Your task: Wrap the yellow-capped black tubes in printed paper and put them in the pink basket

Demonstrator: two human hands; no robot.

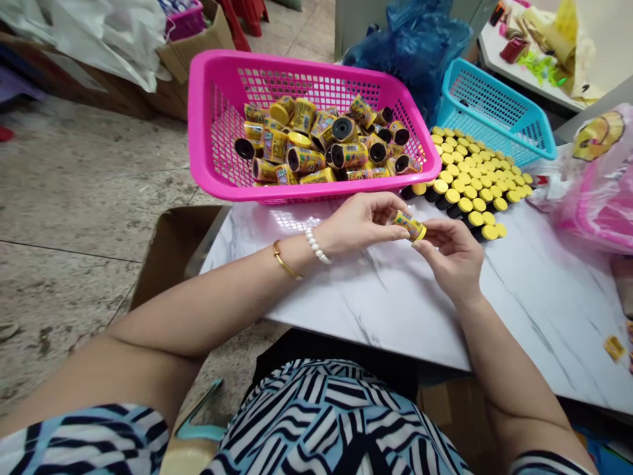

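Note:
My left hand (368, 221), with a pearl bracelet and a gold bangle at its wrist, is closed around a small yellow-capped canister (406, 225) with a printed yellow label. The canister is tilted, its cap pointing to the right. At the cap end, my right hand (452, 251) pinches with thumb and fingers, its other fingers curled. Both hands are just above the marbled white table (395, 290). Behind them a pink basket (316, 192) holds many similar labelled canisters (301, 145), lying jumbled, some showing black bases.
Rows of black canisters with yellow caps (475, 178) stand upright right of the pink basket. Behind them are a blue basket (499, 112) and a blue plastic bag (415, 46). A pink container in clear plastic (601, 191) sits at the right edge. A cardboard box (163, 251) stands left of the table.

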